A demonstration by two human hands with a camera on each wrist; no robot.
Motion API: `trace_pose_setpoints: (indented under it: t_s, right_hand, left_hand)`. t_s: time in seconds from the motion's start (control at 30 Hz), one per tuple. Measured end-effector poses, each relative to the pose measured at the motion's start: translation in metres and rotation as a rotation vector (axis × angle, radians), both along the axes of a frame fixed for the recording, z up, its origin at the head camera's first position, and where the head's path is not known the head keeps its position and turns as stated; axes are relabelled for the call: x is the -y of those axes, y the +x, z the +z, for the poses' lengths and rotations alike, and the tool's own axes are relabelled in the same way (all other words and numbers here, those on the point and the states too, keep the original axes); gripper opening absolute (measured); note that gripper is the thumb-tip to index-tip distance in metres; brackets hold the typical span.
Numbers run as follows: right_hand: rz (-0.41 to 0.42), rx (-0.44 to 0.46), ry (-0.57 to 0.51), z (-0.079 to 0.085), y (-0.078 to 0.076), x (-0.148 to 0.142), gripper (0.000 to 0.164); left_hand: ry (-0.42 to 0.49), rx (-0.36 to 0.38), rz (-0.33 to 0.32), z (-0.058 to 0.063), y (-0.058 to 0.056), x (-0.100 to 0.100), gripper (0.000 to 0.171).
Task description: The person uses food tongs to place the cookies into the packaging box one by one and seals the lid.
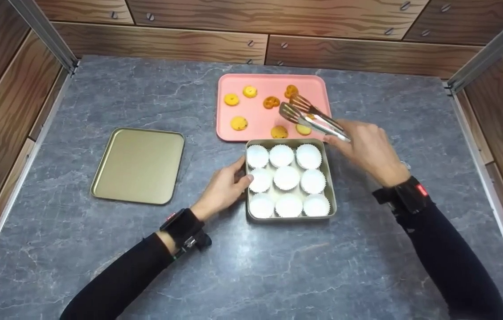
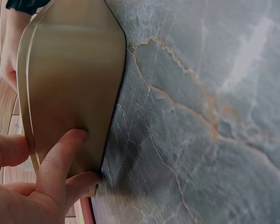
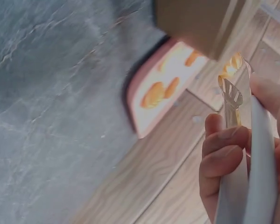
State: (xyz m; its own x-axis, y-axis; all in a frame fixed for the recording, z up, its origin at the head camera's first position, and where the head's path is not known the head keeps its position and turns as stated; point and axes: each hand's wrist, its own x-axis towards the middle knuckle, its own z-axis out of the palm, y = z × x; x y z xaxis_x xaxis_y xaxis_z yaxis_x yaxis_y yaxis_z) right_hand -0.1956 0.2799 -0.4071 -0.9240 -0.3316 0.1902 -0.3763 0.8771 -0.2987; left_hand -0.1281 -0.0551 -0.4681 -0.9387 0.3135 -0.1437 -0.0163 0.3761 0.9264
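Note:
My left hand [image 1: 225, 189] grips the left wall of a square gold tin [image 1: 332, 195], thumb over the rim and fingers against the outside. Several white paper baking cups [image 1: 286, 178] stand in rows inside it. In the left wrist view, fingertips [image 2: 74, 136] press on the tin's side [image 2: 79, 84]. My right hand [image 1: 369, 144] holds metal tongs [image 1: 329, 126], their slotted heads apart over the pink tray [image 1: 256, 111]. Pretzel-shaped cookies [image 1: 271, 102] lie close to the tong heads. The right wrist view shows fingers wrapped around the tong arms [image 3: 259, 154].
Ring-shaped yellow cookies [image 1: 231, 99] and round cookies [image 1: 239, 123] lie on the tray too, which sits right behind the tin. A gold lid [image 1: 138, 166] lies flat at the left on the grey marbled table [image 1: 216, 275]. Wood-patterned panels [image 1: 198, 42] enclose the back and sides.

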Motion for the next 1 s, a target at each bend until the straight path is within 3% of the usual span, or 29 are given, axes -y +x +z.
trace_pose_setpoints:
  t_s: [0.2, 0.47, 0.63, 1.0]
  right_hand:
    - [0.085, -0.079, -0.01, 0.007, 0.017, 0.003, 0.041]
    - [0.117, -0.016, -0.046, 0.004, 0.036, 0.008, 0.05]
    - [0.171, -0.029, -0.04, -0.001, 0.045, 0.011, 0.048]
    - [0.289, -0.218, 0.101, -0.01, 0.055, 0.02, 0.054]
  left_hand:
    - [-0.025, 0.005, 0.003, 0.0, -0.001, 0.0, 0.068]
    - [-0.023, -0.002, 0.005, -0.001, -0.001, 0.0, 0.067]
    - [-0.006, -0.011, 0.009, -0.001, -0.001, 0.0, 0.066]
    - [0.018, 0.005, 0.005, -0.001, -0.001, 0.0, 0.067]
